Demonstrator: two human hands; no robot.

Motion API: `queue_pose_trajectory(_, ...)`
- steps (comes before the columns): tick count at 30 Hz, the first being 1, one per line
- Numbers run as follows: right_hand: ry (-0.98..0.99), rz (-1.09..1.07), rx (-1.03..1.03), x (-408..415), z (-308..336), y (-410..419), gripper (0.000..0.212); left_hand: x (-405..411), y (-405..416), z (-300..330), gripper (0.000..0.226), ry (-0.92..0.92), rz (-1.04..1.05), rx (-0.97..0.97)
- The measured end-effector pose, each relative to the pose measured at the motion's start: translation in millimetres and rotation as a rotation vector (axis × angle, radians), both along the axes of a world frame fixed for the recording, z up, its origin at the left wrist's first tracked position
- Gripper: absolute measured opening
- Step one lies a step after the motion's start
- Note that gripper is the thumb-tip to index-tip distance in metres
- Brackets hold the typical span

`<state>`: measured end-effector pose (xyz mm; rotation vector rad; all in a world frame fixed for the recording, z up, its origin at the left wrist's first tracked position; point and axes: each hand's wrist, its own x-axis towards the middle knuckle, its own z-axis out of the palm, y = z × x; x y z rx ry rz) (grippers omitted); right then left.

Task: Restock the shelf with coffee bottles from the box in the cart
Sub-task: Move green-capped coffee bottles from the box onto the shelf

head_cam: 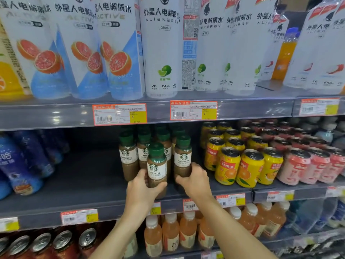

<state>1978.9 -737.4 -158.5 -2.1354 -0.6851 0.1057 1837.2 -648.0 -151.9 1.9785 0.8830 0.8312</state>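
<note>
Several brown coffee bottles with green caps and white latte labels stand on the middle shelf [89, 189]. My left hand [143, 191] is wrapped around the lower part of the front coffee bottle [156, 165], near the shelf's front edge. My right hand [194, 180] grips the base of a second coffee bottle [183, 156] just to its right, in line with the stocked row [128, 154] behind. The box and cart are out of view.
Yellow orange-drink cans [240, 165] and pink cans [308, 165] stand close on the right. Blue bottles [20, 165] sit at the left, with bare shelf between them and the coffee. Tall white bottles [162, 47] fill the shelf above; orange bottles [186, 232] fill the one below.
</note>
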Motion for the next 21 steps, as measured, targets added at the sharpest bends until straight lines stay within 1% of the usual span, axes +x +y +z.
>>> queue_pose_trajectory(8, 0.059, -0.025, -0.108, -5.6, 4.4, 3.9, 0.052, 7.0, -7.3, 0.9, 0.05, 0.023, 0.026, -0.017)
queue_pose_trajectory(12, 0.032, 0.004, -0.188, -13.7, -4.9, -6.7, 0.056, 3.6, -11.8, -5.6, 0.047, 0.141, 0.038, -0.032)
queue_pose_trajectory(14, -0.049, 0.06, -0.299, -15.4, -1.5, -14.7, 0.058, 2.5, -12.7, -11.1, 0.045, 0.193, 0.058, -0.031)
queue_pose_trajectory(15, -0.109, 0.096, -0.379, -14.7, -0.5, -19.2, 0.064, 3.1, -13.2, -10.2, 0.044, 0.21, 0.066, -0.028)
queue_pose_trajectory(18, -0.241, 0.201, -0.62, -14.1, -3.3, -35.5, 0.101, 8.2, -11.6, -1.6, 0.043, 0.279, 0.075, -0.014)
queue_pose_trajectory(19, -0.291, 0.229, -0.673, -14.9, -6.2, -40.8, 0.11, 10.4, -11.5, -0.4, 0.043, 0.295, 0.075, -0.012)
queue_pose_trajectory(21, -0.371, 0.253, -0.701, -16.5, -10.8, -47.1, 0.124, 14.3, -13.1, 0.9, 0.042, 0.3, 0.07, -0.004)
